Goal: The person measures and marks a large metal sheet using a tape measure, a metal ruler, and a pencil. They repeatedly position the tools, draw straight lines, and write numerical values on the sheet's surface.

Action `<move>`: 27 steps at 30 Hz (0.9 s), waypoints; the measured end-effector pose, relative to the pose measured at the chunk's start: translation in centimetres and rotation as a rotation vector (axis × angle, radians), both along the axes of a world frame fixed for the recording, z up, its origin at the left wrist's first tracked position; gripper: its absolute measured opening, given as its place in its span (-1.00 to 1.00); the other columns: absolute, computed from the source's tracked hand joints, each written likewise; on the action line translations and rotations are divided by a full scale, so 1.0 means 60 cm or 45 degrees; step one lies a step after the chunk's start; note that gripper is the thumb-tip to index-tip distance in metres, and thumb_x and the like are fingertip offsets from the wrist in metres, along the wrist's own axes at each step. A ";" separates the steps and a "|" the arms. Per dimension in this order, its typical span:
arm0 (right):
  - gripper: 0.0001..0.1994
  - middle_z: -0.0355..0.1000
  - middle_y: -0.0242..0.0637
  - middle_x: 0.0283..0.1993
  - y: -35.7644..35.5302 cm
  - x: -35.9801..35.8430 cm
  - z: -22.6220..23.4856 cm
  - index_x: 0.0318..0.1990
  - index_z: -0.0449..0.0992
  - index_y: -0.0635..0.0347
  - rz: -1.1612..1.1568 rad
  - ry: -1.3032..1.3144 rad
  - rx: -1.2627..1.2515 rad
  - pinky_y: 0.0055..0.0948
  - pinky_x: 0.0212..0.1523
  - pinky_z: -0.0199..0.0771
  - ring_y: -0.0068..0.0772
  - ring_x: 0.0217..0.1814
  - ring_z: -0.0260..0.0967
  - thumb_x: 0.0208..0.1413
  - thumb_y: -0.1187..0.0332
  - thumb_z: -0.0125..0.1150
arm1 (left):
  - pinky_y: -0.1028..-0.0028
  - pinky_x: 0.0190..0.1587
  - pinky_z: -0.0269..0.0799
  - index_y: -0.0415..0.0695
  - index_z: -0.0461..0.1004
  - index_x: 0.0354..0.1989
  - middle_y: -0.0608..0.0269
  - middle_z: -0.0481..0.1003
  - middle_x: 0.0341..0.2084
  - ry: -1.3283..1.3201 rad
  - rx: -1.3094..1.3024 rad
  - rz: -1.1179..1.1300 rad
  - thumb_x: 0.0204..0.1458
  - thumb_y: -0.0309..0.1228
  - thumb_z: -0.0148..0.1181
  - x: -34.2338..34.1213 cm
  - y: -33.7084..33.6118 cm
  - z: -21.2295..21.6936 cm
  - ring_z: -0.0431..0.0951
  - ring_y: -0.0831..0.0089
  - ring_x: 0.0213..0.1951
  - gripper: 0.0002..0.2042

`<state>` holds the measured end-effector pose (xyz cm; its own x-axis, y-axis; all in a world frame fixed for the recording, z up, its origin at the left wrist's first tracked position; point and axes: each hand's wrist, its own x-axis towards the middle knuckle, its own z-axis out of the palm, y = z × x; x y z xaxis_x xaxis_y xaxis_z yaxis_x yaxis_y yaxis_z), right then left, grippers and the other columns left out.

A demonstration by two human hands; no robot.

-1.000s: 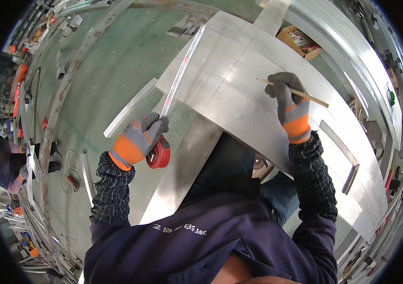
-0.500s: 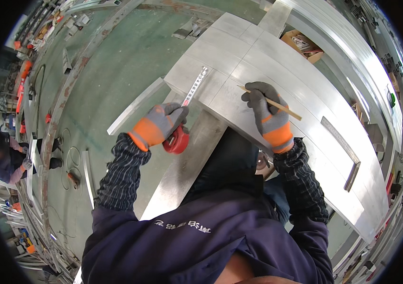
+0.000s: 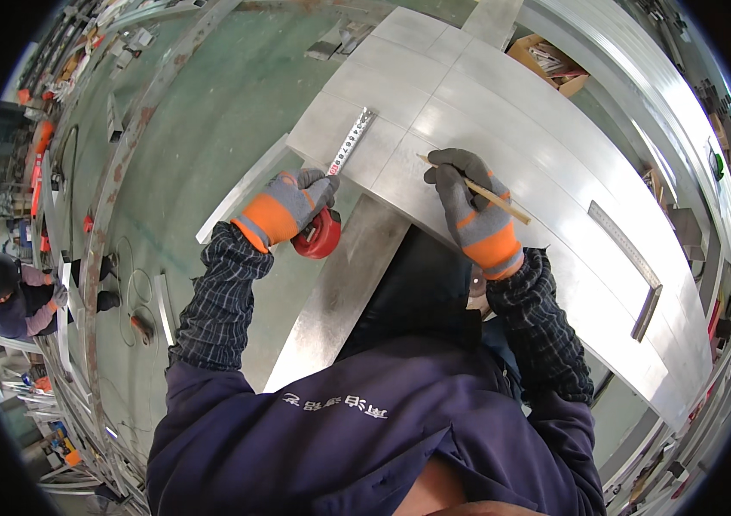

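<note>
Two gloved hands show in the head view, each with something in its grip above a pale metal panel made up of several sections. The left hand, in a grey and orange glove, grasps a red tape measure near the panel's edge; the case hangs below the fingers, and a short length of blade slants up and away over the panel's near left corner. Whether the blade's tip touches the surface cannot be told. The right hand, gloved alike, pinches a slender wooden pencil over the panel, its tip pointing up and left toward the blade, apart from it. Farther right on the panel lies an L-shaped metal square. A metal beam runs beneath the panel, and a cardboard box with its top open stands past the far edge. Off to the left, a co-worker in dark clothing is beside long metal pieces.
</note>
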<state>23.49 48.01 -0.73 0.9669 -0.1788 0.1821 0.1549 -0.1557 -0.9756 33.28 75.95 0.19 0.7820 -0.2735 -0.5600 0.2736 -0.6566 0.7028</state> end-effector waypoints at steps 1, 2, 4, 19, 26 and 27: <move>-0.79 0.62 -0.24 -0.23 0.002 0.003 0.003 0.08 0.58 0.27 -0.005 -0.021 -0.002 -0.45 -0.13 0.58 -0.47 -0.17 0.57 0.35 0.49 0.20 | 0.46 -0.19 0.58 -0.23 0.61 -0.04 0.31 0.67 -0.34 0.000 0.016 -0.008 0.31 -0.02 0.28 0.002 0.004 -0.005 0.64 0.53 -0.32 -0.56; -0.79 0.62 -0.24 -0.23 0.005 0.006 0.007 0.08 0.58 0.27 -0.010 -0.042 -0.004 -0.44 -0.14 0.58 -0.47 -0.18 0.57 0.34 0.49 0.21 | 0.46 -0.19 0.58 -0.24 0.61 -0.03 0.30 0.67 -0.33 0.001 0.031 -0.016 0.31 -0.02 0.28 0.002 0.007 -0.008 0.64 0.53 -0.31 -0.56; -0.79 0.62 -0.23 -0.24 0.008 0.020 0.023 0.07 0.58 0.26 0.004 -0.086 -0.050 -0.44 -0.15 0.59 -0.45 -0.19 0.58 0.32 0.49 0.24 | 0.45 -0.19 0.59 -0.25 0.60 0.00 0.30 0.67 -0.32 0.008 0.080 -0.033 0.32 -0.01 0.27 0.003 0.001 0.005 0.64 0.52 -0.31 -0.54; -0.86 0.59 -0.26 -0.32 0.048 0.102 -0.007 -0.09 0.62 0.22 0.183 -0.013 -0.074 -0.44 -0.28 0.56 -0.47 -0.32 0.53 0.23 0.47 0.27 | 0.35 -0.18 0.62 -0.21 0.60 0.14 0.15 0.70 -0.24 -0.096 0.336 -0.246 0.34 -0.03 0.16 0.009 -0.006 0.027 0.68 0.37 -0.29 -0.52; -0.87 0.59 -0.22 -0.33 0.059 0.116 -0.027 -0.13 0.62 0.18 0.248 -0.091 -0.161 -0.37 -0.23 0.59 -0.33 -0.31 0.57 0.17 0.49 0.32 | 0.30 -0.21 0.60 -0.20 0.64 0.07 0.06 0.69 -0.33 -0.133 0.379 -0.279 0.35 -0.04 0.14 0.012 -0.008 0.028 0.67 0.31 -0.36 -0.55; -0.87 0.60 -0.21 -0.33 0.060 0.116 -0.025 -0.13 0.62 0.18 0.238 -0.129 -0.239 -0.36 -0.22 0.59 -0.29 -0.30 0.58 0.16 0.49 0.33 | 0.30 -0.23 0.62 -0.18 0.65 0.06 0.06 0.68 -0.37 -0.142 0.365 -0.263 0.34 -0.01 0.12 0.011 -0.007 0.026 0.67 0.29 -0.39 -0.54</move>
